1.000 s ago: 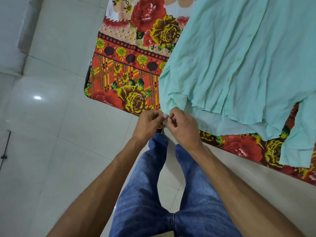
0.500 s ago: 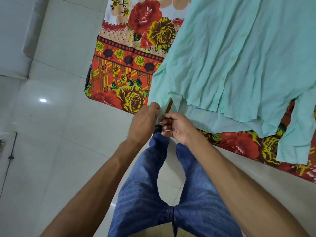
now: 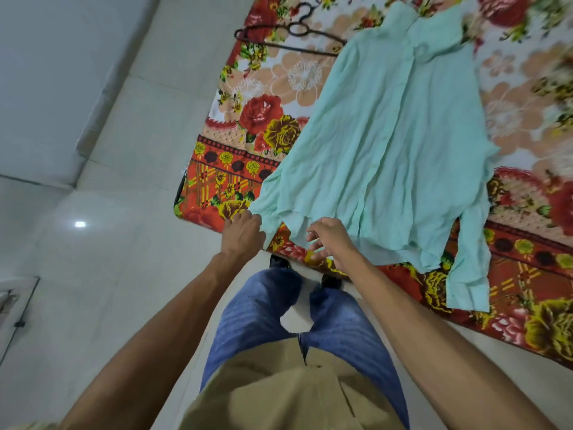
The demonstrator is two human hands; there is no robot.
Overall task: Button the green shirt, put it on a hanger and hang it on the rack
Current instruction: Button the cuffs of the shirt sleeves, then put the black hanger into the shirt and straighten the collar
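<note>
While the shirt (image 3: pixel 335 135) lay flat and front up on the floral sheet (image 3: pixel 254 113), its hem (image 3: pixel 381 248) at the near edge, your left hand (image 3: pixel 243 232) was curled on the hem's left corner, apparently pinching it. Your right hand (image 3: pixel 330 238) hovered just over the hem with its fingers spread and loose, holding nothing. With only one corner held, a tug from that side would likely have dragged the thin cloth askew and bunched it, or pulled the hem off the edge toward the floor (image 3: pixel 124 274). The sleeve (image 3: pixel 468 274) on your right ran close to that same edge and could have slid off with it. The buttons along the placket (image 3: pixel 384 141) were too small to tell whether every one was fastened; a missed one low down would have left the front gaping once hung. The hanger (image 3: pixel 291 32) lay well apart, beyond the far shoulder on your left, so leaning over for it risked rumpling the shirt under your arms. The rack was out of view, so you could not have judged the carry.
</note>
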